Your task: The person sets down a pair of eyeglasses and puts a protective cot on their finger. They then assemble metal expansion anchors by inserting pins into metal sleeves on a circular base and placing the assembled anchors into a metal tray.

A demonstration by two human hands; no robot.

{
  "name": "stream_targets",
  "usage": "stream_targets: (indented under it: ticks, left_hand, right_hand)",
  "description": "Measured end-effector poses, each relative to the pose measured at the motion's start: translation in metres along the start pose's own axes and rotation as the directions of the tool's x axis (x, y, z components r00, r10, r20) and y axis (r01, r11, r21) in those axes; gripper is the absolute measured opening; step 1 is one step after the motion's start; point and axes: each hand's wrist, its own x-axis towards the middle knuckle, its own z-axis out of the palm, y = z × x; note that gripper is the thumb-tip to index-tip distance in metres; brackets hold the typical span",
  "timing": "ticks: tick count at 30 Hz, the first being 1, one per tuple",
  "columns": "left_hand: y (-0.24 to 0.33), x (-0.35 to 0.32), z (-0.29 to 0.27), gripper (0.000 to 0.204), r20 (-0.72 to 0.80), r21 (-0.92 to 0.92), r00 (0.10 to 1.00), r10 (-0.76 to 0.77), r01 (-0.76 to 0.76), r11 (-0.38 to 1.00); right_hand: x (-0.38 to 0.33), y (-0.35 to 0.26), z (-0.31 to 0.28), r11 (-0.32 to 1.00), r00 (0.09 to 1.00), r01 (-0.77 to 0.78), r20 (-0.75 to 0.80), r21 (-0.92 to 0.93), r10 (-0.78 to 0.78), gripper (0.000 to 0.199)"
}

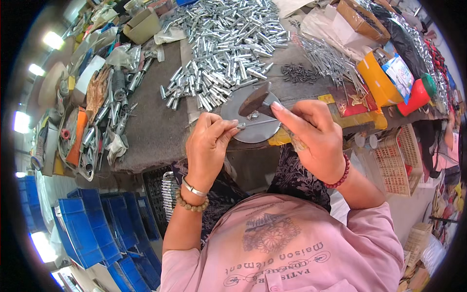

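Observation:
My left hand (206, 146) is closed in a pinch on a small silver metal piece (241, 125) at the left side of a round grey metal plate (238, 104). A thin line like a rod runs from the piece across the plate; I cannot tell if they are joined. In my right hand (318, 141) is a hammer (255, 99), its dark, worn head over the plate and its handle mostly hidden by my fingers. Under the hammer head, a small shiny bit (253, 116) shows on the plate.
Beyond the plate spreads a large heap of silver metal tubes (233, 39). Thin rods (326, 56) and small dark pins (299, 74) lie at right, near a yellow box (374, 80). Tools (114, 97) crowd the left; blue bins (87, 228) stand below.

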Motion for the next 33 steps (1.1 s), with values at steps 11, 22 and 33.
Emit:
stream_targets:
  ticks: [11, 22, 33]
  left_hand:
    - [-0.003, 0.000, -0.001, 0.016, 0.025, -0.017, 0.999, -0.027, 0.027, 0.999]
    - [0.002, -0.005, -0.007, 0.031, 0.034, -0.025, 0.999, 0.029, -0.028, 0.999]
    - [0.045, -0.049, 0.005, 0.054, 0.238, -0.575, 0.788, -0.567, 0.585, 0.572]
  right_hand:
    - [0.013, 0.022, 0.009, 0.993, 0.968, -0.121, 0.225, 0.016, 0.115, 0.050]
    - [-0.012, -0.013, 0.003, 0.954, 0.845, -0.300, 0.466, 0.006, 0.263, 0.023]
    - [-0.034, -0.029, 0.019, 0.065, 0.389, -0.918, 0.858, 0.391, 0.337, 0.030]
